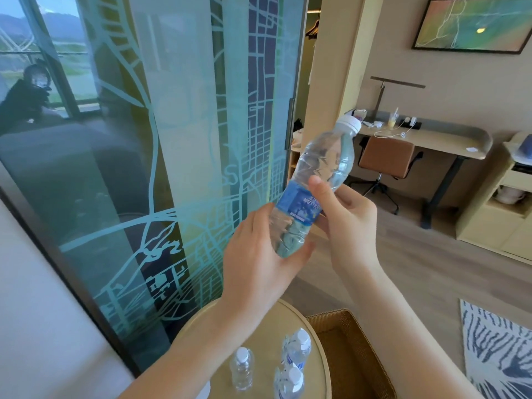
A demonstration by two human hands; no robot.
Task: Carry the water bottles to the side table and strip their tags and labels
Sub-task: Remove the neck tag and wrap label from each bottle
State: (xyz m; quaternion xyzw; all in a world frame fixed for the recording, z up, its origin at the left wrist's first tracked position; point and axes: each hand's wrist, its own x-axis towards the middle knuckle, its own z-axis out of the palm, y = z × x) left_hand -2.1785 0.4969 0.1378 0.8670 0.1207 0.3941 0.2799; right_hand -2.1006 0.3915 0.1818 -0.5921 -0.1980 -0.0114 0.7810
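I hold a clear water bottle (322,168) with a white cap tilted up to the right, above the round side table (264,335). A blue label (299,205) wraps its middle. My left hand (259,254) cups the bottle's base from below. My right hand (342,214) grips the middle, thumb pressed on the label's upper edge. On the table below stand three more bottles: one bare bottle (242,368) at the left, and two labelled bottles (298,348) (289,383) at the right.
A woven basket (345,349) sits right of the table. A tall patterned glass panel (172,139) stands close on the left. A desk (426,139) with a brown chair (387,159) is across the wooden floor. A striped rug (498,349) lies at the lower right.
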